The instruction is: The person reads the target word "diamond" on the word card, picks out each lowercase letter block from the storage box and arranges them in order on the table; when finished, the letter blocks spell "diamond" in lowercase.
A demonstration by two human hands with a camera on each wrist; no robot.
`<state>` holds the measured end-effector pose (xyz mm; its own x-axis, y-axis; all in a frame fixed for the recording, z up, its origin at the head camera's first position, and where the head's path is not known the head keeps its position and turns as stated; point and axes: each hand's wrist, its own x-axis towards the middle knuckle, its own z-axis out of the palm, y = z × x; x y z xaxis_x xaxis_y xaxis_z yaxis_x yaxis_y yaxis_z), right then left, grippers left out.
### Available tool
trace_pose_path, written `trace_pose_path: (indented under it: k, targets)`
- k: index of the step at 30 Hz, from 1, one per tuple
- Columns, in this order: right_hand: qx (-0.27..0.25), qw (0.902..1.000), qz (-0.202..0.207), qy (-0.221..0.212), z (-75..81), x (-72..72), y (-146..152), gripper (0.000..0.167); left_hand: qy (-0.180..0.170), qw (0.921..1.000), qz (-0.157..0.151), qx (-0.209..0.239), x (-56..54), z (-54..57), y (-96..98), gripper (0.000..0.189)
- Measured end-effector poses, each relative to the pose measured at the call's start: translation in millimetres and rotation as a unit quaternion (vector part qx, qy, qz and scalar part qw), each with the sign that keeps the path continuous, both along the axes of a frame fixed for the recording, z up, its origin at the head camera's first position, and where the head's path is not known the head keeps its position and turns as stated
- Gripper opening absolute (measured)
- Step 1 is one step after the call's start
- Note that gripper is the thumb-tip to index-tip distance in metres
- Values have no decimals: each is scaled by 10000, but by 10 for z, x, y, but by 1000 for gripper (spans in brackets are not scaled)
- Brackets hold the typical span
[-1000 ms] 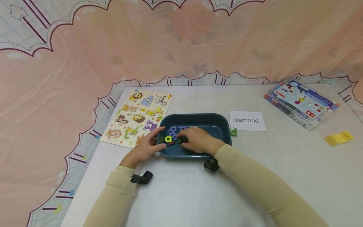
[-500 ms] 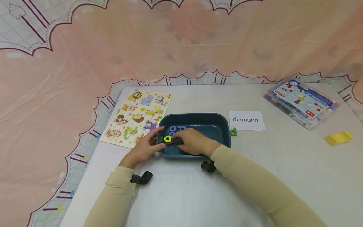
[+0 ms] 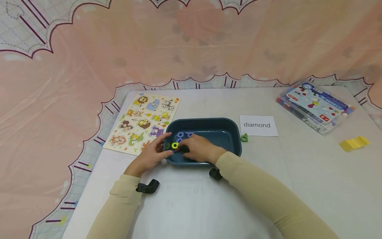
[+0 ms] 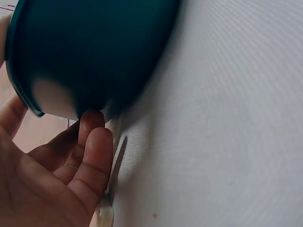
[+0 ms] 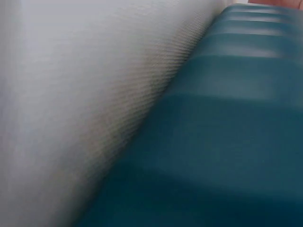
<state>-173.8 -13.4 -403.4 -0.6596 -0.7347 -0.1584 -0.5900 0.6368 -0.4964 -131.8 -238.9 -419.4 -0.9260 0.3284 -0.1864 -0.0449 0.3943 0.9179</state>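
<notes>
In the head view a dark blue-green tray (image 3: 221, 124) holds several small plastic letters at its left end. Among them are a yellow letter (image 3: 175, 145), a purple "o" (image 3: 180, 134) and another purple letter (image 3: 189, 134). My left hand (image 3: 150, 155) holds the tray's left end, thumb and fingers at the rim; the left wrist view shows curled fingers (image 4: 97, 156) against its outer wall. My right hand (image 3: 201, 148) reaches into the tray with bent fingers beside the letters. Something dark lies under its fingertips, and whether it is pinched is hidden.
A white card (image 3: 258, 125) reading "diamond" lies right of the tray, with a green letter (image 3: 244, 137) below it. Behind the left hand is an animal picture board (image 3: 140, 124). A clear plastic case (image 3: 316, 106) and a folded yellow piece (image 3: 354, 143) lie farther right.
My right hand has shifted slightly left inside the tray, over the letters, and covers more of a purple one. My left hand keeps its place at the tray's left end.
</notes>
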Motion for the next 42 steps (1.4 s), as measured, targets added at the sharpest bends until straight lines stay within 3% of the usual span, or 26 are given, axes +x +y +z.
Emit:
trace_pose_path:
  k: [11,18,28,37,42]
  targets:
    - [-83,10000,-32,0,-11,-8,7,31,62,10000,16,-64,-2,-12,-7,71]
    - [-124,9997,201,25,-5,-14,-1,33,87,9999,1,-52,-11,-19,-14,71]
    - [-68,9999,-120,38,-45,-30,72,24,-11,10000,48,-19,-1,-13,0,71]
    - [-40,9994,257,222,-23,-23,52,35,-56,9998,120,-177,-8,-9,2,71]
    - [-31,9995,196,254,-28,-22,50,33,-59,9997,141,-202,-10,-5,4,71]
